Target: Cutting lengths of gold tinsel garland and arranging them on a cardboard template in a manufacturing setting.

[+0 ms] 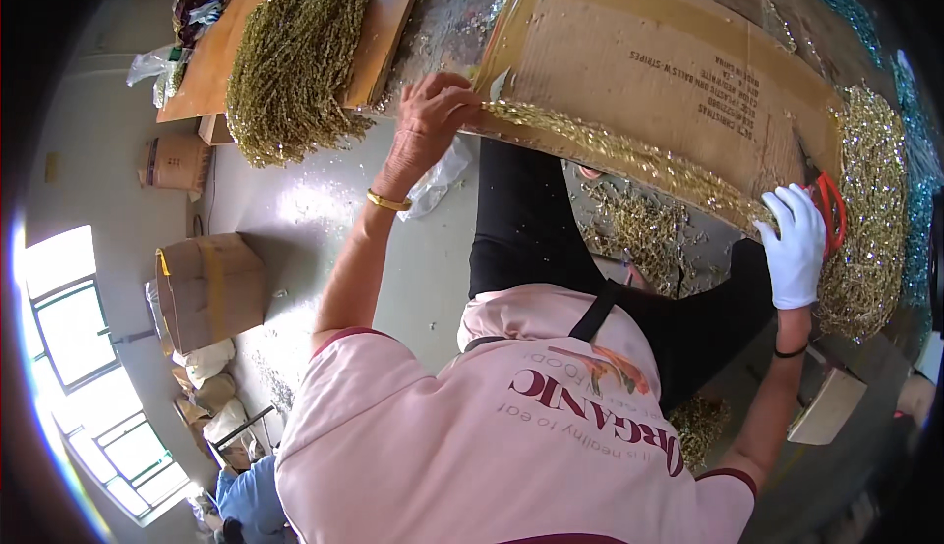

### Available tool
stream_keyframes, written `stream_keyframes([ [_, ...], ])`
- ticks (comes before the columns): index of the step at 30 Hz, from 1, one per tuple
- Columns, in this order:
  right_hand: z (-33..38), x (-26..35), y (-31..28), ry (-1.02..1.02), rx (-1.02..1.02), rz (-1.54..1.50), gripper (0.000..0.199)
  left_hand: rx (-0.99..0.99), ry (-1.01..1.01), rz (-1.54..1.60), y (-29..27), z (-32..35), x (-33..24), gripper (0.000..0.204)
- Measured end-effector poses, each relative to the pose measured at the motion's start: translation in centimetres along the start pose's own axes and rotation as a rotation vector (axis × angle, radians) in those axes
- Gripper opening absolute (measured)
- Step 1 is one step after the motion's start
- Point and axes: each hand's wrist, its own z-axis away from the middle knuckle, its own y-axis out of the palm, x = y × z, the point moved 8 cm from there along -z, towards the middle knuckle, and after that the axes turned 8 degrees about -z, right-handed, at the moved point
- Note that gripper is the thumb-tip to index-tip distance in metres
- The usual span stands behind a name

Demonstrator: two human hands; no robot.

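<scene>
A gold tinsel strand (629,156) runs along the near edge of a large flat cardboard sheet (649,62). My left hand (431,116), bare with a gold bangle at the wrist, pinches the strand's left end at the cardboard's corner. My right hand (795,244) wears a white glove and grips red scissors (832,208) at the strand's right end. Right beside that hand lies a heap of gold tinsel (873,220). My legs in black trousers reach under the cardboard.
Another gold tinsel heap (290,67) lies on a wooden board (221,53) at the upper left. Cardboard boxes (211,286) stand on the floor to the left. Tinsel scraps (639,229) litter the floor by my legs, near a clear plastic bag (440,178). A small box (828,404) sits by my right elbow.
</scene>
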Motion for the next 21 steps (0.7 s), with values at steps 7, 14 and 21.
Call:
stream_keyframes([
  [7, -0.3, 0.3, 0.7, -0.049, -0.01, -0.006, 0.042, -0.001, -0.053, 0.086, 0.0, 0.7, 1.3, 0.012],
  [14, -0.1, -1.0, -0.4, 0.076, 0.089, -0.095, 0.051, 0.023, -0.137, 0.215, 0.1, 0.9, 2.3, 0.01],
  [21, 1.0, -0.2, -0.6, 0.116, -0.041, -0.335, 0.059, 0.039, -0.136, 0.204, -0.2, 1.3, 2.4, 0.012],
])
